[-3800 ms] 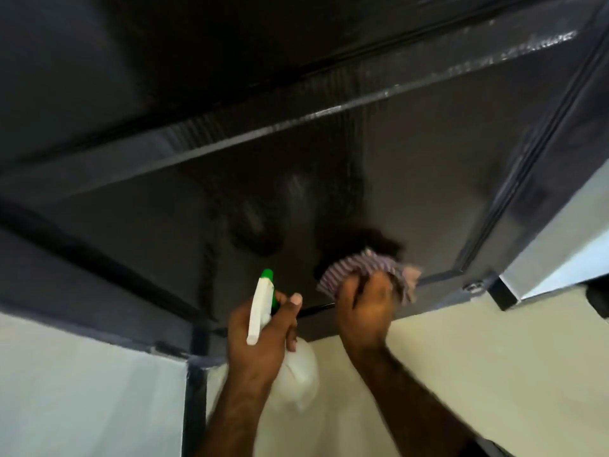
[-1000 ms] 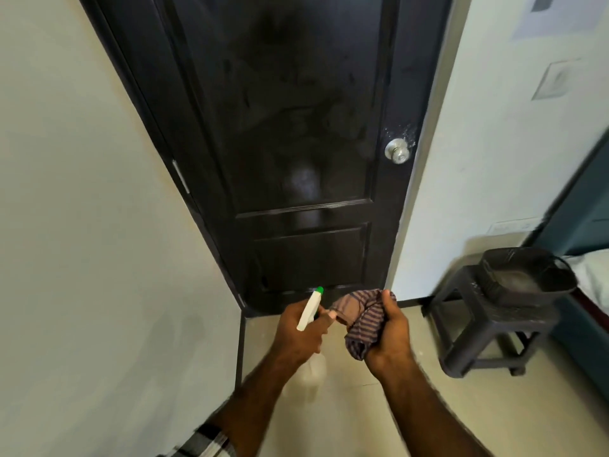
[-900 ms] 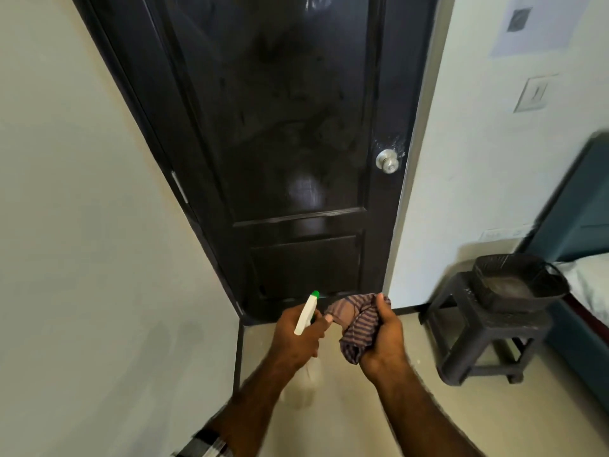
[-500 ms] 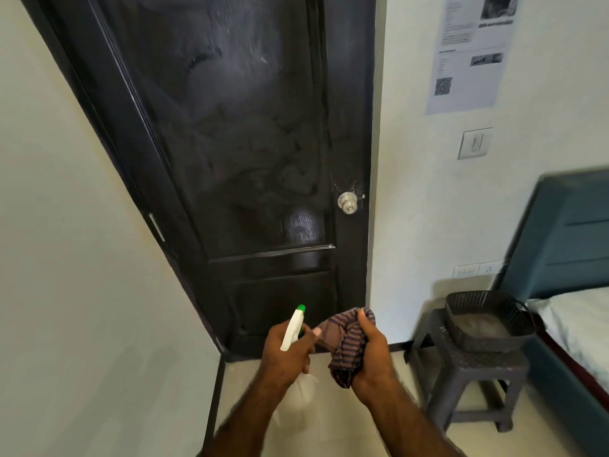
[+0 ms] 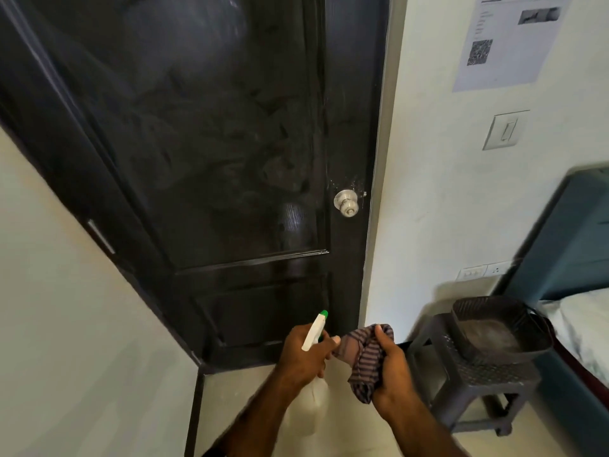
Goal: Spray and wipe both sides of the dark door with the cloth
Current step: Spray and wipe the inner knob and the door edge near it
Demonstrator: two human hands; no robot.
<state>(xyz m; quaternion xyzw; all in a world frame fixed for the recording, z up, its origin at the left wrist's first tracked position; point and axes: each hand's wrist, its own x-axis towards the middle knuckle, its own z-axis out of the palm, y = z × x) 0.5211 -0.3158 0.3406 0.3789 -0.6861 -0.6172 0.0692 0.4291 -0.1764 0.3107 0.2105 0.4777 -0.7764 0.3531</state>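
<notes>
The dark panelled door (image 5: 230,153) stands shut in front of me, its upper panel streaked with wet smears, a silver knob (image 5: 346,201) on its right side. My left hand (image 5: 304,354) grips a white spray bottle (image 5: 314,331) with a green nozzle tip that points up toward the door's lower panel. My right hand (image 5: 390,374) is closed on a bunched striped cloth (image 5: 364,357), held low beside the bottle and apart from the door.
A dark plastic stool (image 5: 474,374) with a black basket (image 5: 497,328) on it stands right of the door. A blue bed frame (image 5: 566,245) with a mattress lies at the far right. A wall switch (image 5: 506,130) and a paper notice (image 5: 507,41) hang on the right wall.
Earlier my right hand rubbed the cloth low on the door from close up. Since then the view has pulled back and risen; both hands stay low, off the door.
</notes>
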